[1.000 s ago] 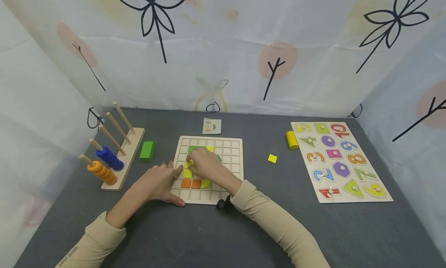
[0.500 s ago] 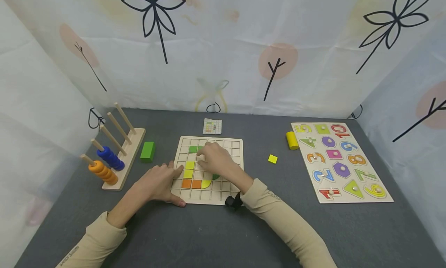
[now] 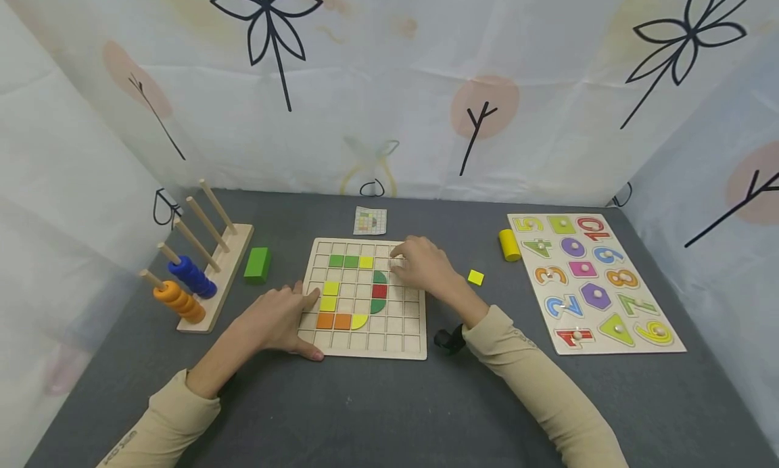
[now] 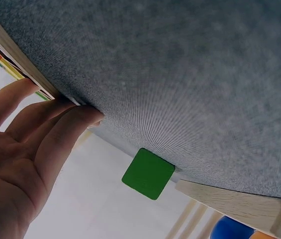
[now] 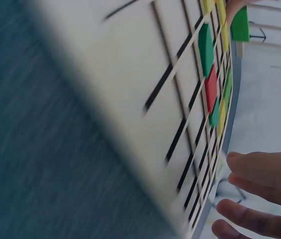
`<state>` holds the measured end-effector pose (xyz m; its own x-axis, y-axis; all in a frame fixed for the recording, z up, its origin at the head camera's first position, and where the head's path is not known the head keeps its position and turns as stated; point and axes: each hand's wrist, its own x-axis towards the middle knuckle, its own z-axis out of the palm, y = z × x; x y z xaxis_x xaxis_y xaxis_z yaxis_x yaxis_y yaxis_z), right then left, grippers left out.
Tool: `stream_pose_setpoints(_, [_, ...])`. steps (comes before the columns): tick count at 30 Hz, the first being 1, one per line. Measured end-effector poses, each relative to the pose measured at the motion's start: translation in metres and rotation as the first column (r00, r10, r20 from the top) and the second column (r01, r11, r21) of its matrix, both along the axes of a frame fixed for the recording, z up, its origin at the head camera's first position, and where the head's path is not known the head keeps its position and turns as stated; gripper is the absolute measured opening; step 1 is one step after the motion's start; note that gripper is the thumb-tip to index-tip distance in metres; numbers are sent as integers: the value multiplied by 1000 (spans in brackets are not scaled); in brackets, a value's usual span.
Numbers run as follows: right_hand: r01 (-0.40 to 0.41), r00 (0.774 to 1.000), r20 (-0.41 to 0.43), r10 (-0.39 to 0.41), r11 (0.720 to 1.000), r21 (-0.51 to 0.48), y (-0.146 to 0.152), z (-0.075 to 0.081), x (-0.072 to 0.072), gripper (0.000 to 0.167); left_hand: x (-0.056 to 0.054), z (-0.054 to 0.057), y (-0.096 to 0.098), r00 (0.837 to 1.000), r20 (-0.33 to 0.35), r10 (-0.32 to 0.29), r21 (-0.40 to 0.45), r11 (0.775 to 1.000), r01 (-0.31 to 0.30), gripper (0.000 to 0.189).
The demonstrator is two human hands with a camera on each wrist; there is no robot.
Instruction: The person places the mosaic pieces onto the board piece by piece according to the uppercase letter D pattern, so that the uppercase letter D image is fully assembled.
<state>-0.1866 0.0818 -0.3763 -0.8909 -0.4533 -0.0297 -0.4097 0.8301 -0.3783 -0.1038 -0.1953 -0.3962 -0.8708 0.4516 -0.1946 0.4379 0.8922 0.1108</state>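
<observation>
In the head view, a square wooden grid board [image 3: 402, 336] lies mid-table. On it are two green squares [image 3: 351, 261] with a yellow square [image 3: 366, 262] in the top row, two yellow squares [image 3: 330, 295] at left, two orange squares [image 3: 334, 321] and a yellow rounded piece [image 3: 359, 321] below. A red square [image 3: 380, 291] sits between two green rounded pieces [image 3: 378, 306]. My left hand [image 3: 274, 319] rests against the board's left edge, fingers spread. Over the board's upper right is my right hand [image 3: 426, 266], holding nothing visible; the right wrist view shows its fingers [image 5: 259, 167] apart.
Right of the board lies a loose yellow square [image 3: 476, 277], near a yellow cylinder [image 3: 510, 245] and a number puzzle board [image 3: 541, 322]. A pattern card [image 3: 370, 221] lies behind. At left are a green block [image 3: 257, 265] and a peg stacker [image 3: 234, 260] with orange and blue rings.
My right hand has moved right across the board, uncovering the top row and the red and green pieces. The left hand stays at the board's left edge.
</observation>
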Motion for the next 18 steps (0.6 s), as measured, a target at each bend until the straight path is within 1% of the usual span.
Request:
stream_pose_setpoints(6, [46,999,-15,-45,998,47,37,0,-3,31,-1,-1,1,1000,-7,0,-13,1000,0,114])
stream_pose_setpoints(12, [78,997,-12,-78,995,57,71,0,-1,33,-1,-1,1,1000,-3,2,-19,1000,-2,115])
stream_pose_setpoints(18, [78,997,-15,-77,994,72,99,-2,2,34,-1,-1,2,1000,3,5,-14,1000,-5,114])
